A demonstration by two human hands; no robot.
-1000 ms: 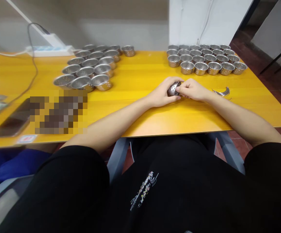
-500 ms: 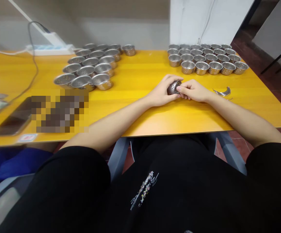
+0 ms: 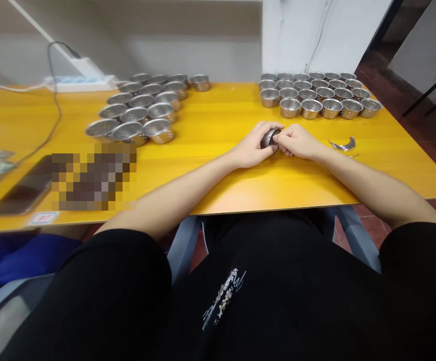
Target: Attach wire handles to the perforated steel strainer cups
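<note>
My left hand is wrapped round a small perforated metal strainer basket, which lies tilted on its side just above the table. My right hand is closed, with thumb and curled fingers pressed up against the same basket. Whether a thin piece is pinched in those right fingers is hidden. To the right of that hand lies a small bundle of curved metal wires, with a single wire apart in front of it.
Strainer baskets stand in rows at the back right and back left of the yellow table. A phone, a blurred-out dark object and a power strip are on the left.
Both hands stay together at the basket, which has turned slightly and shows less between the fingers. The whole view has shifted a little as the head moved.
</note>
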